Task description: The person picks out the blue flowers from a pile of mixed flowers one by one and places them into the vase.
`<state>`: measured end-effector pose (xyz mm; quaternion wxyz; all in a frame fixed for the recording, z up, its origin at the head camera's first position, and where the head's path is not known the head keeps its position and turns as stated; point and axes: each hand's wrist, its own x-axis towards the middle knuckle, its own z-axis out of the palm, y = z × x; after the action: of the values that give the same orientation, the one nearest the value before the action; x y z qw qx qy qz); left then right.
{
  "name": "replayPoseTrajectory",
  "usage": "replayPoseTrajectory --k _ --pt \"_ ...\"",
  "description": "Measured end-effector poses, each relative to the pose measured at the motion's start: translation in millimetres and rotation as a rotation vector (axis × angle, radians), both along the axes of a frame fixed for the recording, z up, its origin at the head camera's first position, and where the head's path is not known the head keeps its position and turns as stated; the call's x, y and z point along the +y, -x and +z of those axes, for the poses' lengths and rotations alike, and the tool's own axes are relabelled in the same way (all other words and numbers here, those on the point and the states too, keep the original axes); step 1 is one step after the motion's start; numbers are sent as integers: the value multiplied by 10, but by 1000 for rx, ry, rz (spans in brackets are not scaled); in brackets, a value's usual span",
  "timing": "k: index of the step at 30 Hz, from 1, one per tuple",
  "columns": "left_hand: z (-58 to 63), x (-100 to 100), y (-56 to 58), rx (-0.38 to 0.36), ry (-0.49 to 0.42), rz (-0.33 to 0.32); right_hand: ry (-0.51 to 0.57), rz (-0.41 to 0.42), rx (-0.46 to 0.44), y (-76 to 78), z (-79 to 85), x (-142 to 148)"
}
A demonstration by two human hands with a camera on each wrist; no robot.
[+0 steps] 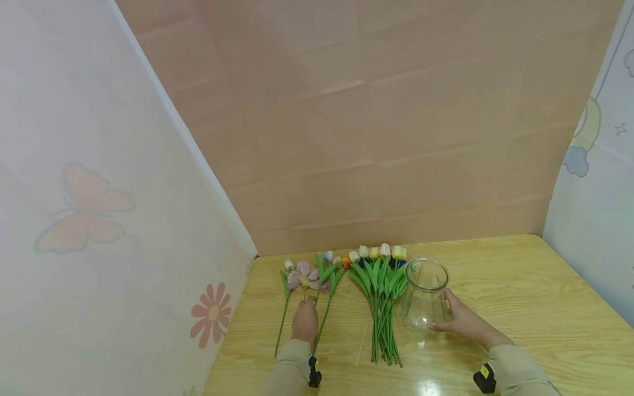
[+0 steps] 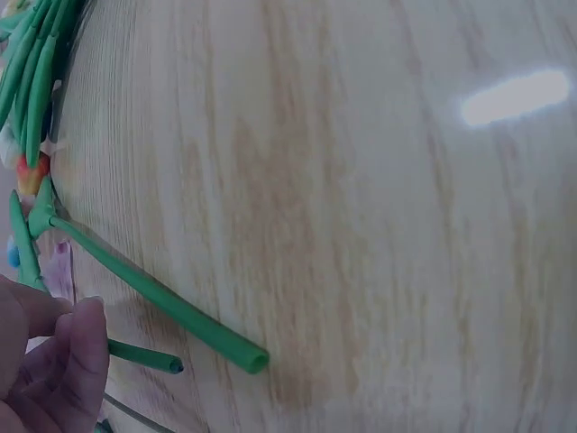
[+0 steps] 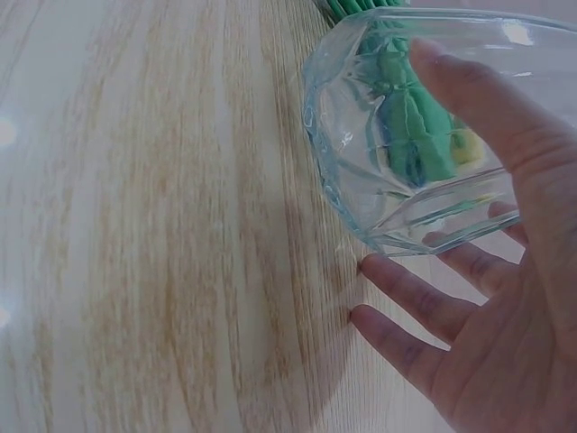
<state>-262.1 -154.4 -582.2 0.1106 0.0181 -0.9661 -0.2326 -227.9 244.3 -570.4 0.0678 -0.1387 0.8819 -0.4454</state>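
Observation:
My left hand (image 1: 305, 320) is at the left of the table, over a purple flower (image 1: 303, 276) with broad petals. Thumb and fingertips pinch together at its thin stem (image 2: 137, 412), though the hand partly hides the grip. Two tulips with green leaves lie just right of that hand, one with a blue bud (image 1: 328, 256); a white tulip (image 1: 289, 265) lies to its left. On the right, my right hand (image 1: 465, 319) holds a clear glass vase (image 1: 427, 302) by its side, thumb on the near side, fingers around the other. No flowers are visibly inside the vase.
A bunch of tulips (image 1: 382, 308), white, yellow and dark blue, lies mid-table with stems toward me, beside the vase. A thin pale strip (image 1: 362, 344) lies left of their stems. The wooden table (image 1: 525, 286) meets a brown backdrop behind and printed panels at both sides.

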Motion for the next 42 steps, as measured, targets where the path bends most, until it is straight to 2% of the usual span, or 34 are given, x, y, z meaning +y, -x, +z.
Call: replayPoseTrajectory --k 5,9,14,18,22,24,27,32,37,39,42 --pt "-22 -11 3 -24 10 2 8 9 3 -13 16 -5" --pt "-88 -24 35 -30 30 9 5 10 -3 -13 14 -3" --pt "-148 -25 80 -47 66 -1 -4 0 30 -7 2 -3" --pt "-95 6 92 -50 80 -11 -20 -15 36 -7 1 -7" --pt "-18 83 120 -13 114 3 -20 -25 30 -8 -5 -8" --pt "33 154 136 17 127 -9 -16 -18 34 -4 -14 -5" --pt "176 314 116 57 106 -60 -9 -14 27 7 -28 4" --pt "333 638 58 59 83 -156 9 6 -5 16 -44 24" --pt "295 927 -16 6 17 -237 14 13 -2 12 -33 26" --pt "234 1015 -49 -16 14 -261 8 11 8 10 -26 24" --pt "152 1130 -107 -39 46 -259 2 8 21 7 -22 19"
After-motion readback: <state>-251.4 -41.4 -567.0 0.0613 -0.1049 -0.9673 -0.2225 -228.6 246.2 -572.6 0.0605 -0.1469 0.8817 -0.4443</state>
